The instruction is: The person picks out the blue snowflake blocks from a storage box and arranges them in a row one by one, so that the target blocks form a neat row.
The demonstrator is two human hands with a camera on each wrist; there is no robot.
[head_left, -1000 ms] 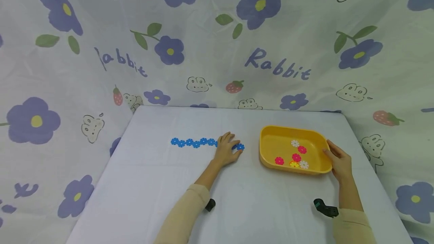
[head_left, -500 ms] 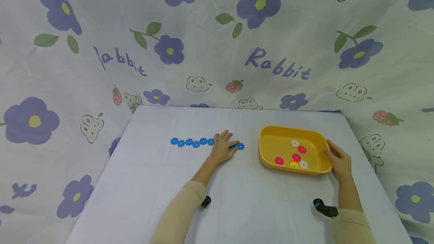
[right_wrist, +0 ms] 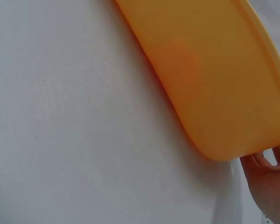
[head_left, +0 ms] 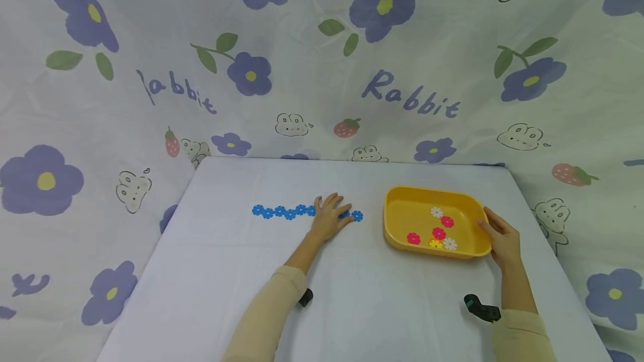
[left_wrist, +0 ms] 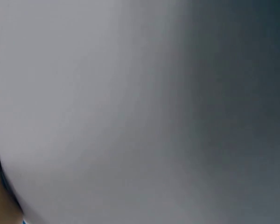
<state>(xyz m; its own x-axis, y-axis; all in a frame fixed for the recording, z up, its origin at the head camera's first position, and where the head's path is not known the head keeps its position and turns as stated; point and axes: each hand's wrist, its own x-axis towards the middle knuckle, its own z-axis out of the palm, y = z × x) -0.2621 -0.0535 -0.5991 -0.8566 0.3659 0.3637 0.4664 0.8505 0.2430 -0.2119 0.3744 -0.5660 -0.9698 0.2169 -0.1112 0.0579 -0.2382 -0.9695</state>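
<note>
A row of several blue flower-shaped pieces runs across the white table in the head view. My left hand lies over the right part of this row with fingers spread, hiding some pieces. Its thumb and index finger are close to the rightmost blue flower piece. Only a sliver of that hand shows in the left wrist view. My right hand grips the right end of a yellow tray, thumb at the rim and fingers on the outside. Red, white and yellow flower pieces lie in the tray.
White cloth covers the table. Behind it and at the sides hangs a curtain printed with flowers and rabbits. Dark wrist camera mounts stick out beside both sleeves.
My left hand has shifted slightly left along the blue row, exposing more of the rightmost pieces and covering others. The right hand and tray have stayed in place.
</note>
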